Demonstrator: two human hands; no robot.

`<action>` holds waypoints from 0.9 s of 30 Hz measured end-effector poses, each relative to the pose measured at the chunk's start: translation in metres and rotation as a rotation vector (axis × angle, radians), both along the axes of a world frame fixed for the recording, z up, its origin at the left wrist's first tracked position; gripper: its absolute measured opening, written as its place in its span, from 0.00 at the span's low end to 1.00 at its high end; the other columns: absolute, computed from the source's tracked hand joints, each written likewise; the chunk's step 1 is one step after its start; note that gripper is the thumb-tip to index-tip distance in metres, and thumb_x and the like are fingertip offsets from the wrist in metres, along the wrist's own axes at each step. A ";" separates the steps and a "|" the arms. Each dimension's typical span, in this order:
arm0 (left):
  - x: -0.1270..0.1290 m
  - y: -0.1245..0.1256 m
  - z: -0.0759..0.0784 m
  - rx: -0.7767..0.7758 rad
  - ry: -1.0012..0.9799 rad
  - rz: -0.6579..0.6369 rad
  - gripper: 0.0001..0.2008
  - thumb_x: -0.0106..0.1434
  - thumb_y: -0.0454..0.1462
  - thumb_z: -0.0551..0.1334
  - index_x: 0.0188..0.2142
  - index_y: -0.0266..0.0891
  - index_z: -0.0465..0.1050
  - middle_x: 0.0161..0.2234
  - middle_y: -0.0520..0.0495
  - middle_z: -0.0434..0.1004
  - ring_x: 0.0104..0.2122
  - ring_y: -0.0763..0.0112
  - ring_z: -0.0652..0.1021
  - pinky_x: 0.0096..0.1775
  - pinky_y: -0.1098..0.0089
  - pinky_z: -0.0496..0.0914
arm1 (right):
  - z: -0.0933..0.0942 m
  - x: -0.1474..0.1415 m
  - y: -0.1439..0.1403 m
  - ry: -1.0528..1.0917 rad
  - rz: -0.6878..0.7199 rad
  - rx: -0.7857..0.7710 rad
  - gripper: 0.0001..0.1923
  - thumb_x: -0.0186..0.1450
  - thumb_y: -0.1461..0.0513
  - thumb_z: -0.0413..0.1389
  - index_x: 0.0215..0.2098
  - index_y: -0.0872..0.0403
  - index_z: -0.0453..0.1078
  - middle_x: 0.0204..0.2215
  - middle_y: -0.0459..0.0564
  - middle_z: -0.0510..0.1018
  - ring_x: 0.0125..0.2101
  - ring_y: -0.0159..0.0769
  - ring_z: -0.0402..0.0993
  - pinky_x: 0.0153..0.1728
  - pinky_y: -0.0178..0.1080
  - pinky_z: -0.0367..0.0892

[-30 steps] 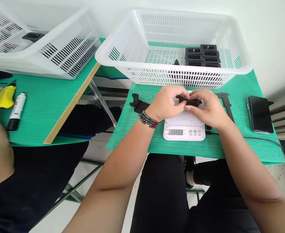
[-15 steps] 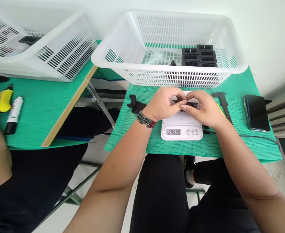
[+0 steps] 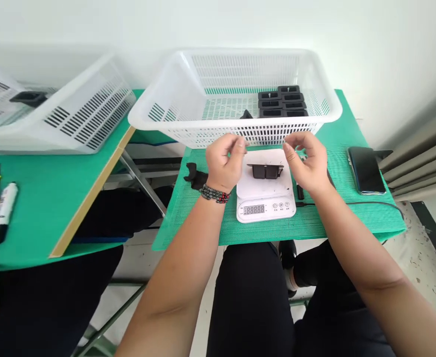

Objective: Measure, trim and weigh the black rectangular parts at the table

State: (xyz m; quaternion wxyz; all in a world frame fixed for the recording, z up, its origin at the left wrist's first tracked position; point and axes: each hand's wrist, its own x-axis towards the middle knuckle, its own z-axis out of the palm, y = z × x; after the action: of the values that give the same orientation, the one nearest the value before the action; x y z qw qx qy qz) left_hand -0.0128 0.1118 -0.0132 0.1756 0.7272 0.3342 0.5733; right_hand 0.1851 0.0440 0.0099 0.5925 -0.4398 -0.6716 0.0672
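A green mesh-covered table (image 3: pixel 314 225) bore a white slotted plastic basket (image 3: pixel 188 99), a white digital scale (image 3: pixel 265 208), a dark phone (image 3: pixel 365 169) and, seemingly, black plastic parts (image 3: pixel 194 176).

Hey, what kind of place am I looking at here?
Probably a small parts inspection or packing bench: a black part sits on a digital scale, with identical parts stacked in a white basket behind it.

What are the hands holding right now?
Nothing. The left hand and right hand hover open on either side of the black part, which sits alone on the white scale.
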 end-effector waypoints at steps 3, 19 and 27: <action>-0.002 0.000 0.002 -0.022 -0.193 0.119 0.21 0.70 0.53 0.58 0.30 0.40 0.74 0.25 0.51 0.75 0.26 0.71 0.76 0.31 0.70 0.69 | 0.009 0.006 -0.020 0.007 -0.001 0.003 0.06 0.72 0.58 0.54 0.37 0.50 0.69 0.29 0.45 0.77 0.31 0.36 0.73 0.35 0.42 0.69; -0.012 -0.100 -0.047 -0.649 -0.153 0.043 0.35 0.71 0.62 0.50 0.70 0.53 0.53 0.75 0.42 0.52 0.74 0.56 0.56 0.71 0.53 0.58 | -0.048 0.039 -0.101 -0.645 -0.066 -0.583 0.05 0.69 0.63 0.61 0.35 0.54 0.79 0.36 0.50 0.82 0.40 0.44 0.69 0.39 0.45 0.50; -0.019 -0.100 -0.047 -0.643 -0.102 -0.060 0.36 0.70 0.61 0.52 0.72 0.55 0.50 0.76 0.45 0.47 0.74 0.56 0.55 0.70 0.55 0.60 | -0.057 0.042 -0.095 -0.655 0.042 -0.459 0.09 0.71 0.66 0.58 0.32 0.55 0.75 0.35 0.50 0.81 0.38 0.41 0.68 0.40 0.45 0.48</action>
State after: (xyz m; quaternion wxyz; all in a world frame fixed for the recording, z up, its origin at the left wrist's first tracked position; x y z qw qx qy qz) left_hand -0.0321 0.0121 -0.0599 0.4294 0.6142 0.4674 0.4689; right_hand 0.2269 -0.0509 -0.0475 0.2319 -0.5451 -0.8013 0.0834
